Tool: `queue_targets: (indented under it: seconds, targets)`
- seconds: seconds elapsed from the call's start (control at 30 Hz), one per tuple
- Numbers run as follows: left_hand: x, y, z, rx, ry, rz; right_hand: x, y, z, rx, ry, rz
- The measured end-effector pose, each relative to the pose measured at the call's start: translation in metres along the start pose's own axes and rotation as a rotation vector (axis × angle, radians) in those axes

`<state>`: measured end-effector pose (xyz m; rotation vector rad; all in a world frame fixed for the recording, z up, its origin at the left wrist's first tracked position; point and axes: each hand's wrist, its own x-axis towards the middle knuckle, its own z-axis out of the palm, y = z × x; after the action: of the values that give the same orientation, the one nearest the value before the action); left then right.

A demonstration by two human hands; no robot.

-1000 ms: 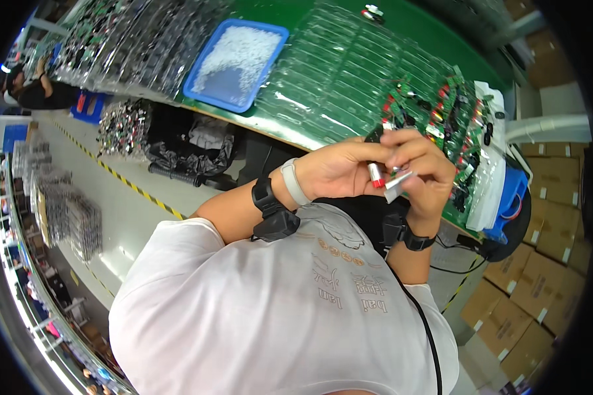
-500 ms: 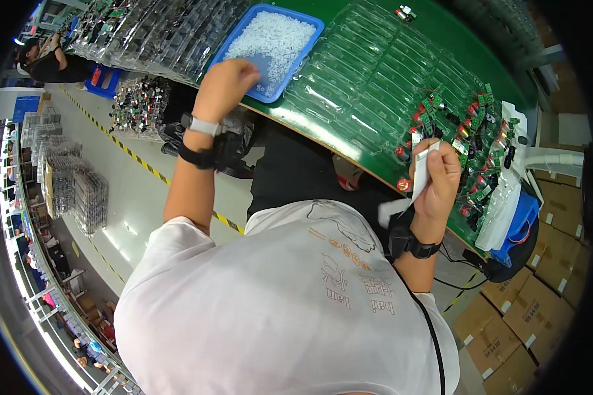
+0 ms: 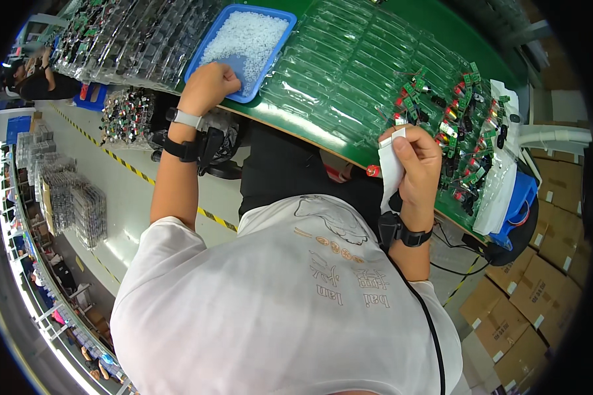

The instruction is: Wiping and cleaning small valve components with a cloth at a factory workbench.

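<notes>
While the left hand point(image 3: 211, 82) is dipping into the blue tray point(image 3: 207, 41) of small white plastic parts point(image 3: 250, 33), fingers curled down into the pile at the tray's near corner, the right hand point(image 3: 418, 164) is waiting off to the tray's right, closing firmly around a white strip-like piece point(image 3: 392, 172) with a red-tipped part point(image 3: 373, 171) showing just below it. Can't tell whether the left fingers are already pinching a piece. Looks like the pick-a-part step. Next move is likely calling for a single part lifted clear and brought over to the held piece, right of the tray, near the clear blister trays point(image 3: 349, 79) and circuit boards point(image 3: 458, 112) on the green bench point(image 3: 481, 33).
</notes>
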<state>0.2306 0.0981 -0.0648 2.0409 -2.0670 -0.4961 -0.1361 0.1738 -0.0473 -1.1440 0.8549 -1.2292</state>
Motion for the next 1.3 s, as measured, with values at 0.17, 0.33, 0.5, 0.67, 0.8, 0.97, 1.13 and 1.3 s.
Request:
queue_targets:
  seconds: [0.17, 0.33, 0.5, 0.67, 0.8, 0.97, 1.13, 1.3]
  targets:
    - [0.005, 0.013, -0.009, -0.218, 0.075, -0.047, -0.001, 0.002, -0.002, -0.005, 0.027, 0.018]
    - [-0.013, 0.086, 0.006, -1.129, -0.28, 0.054, 0.006, 0.0, 0.01, -0.035, -0.029, 0.015]
    - [-0.027, 0.137, 0.033, -1.486, -0.555, -0.036, 0.008, -0.01, 0.016, -0.047, -0.074, 0.057]
    - [-0.031, 0.148, 0.043, -1.658, -0.645, -0.053, 0.007, -0.001, 0.01, -0.121, -0.075, 0.031]
    - [-0.028, 0.147, 0.043, -1.686, -0.665, -0.067, 0.005, 0.006, 0.002, -0.206, -0.071, 0.02]
    - [-0.027, 0.146, 0.043, -1.706, -0.645, -0.099, 0.005, 0.008, 0.002, -0.245, -0.061, 0.032]
    - [-0.025, 0.145, 0.044, -1.693, -0.625, -0.083, 0.005, 0.006, 0.002, -0.367, -0.079, -0.008]
    - [-0.025, 0.151, 0.04, -1.585, -0.56, -0.058, 0.004, 0.003, 0.004, -0.332, -0.064, 0.036]
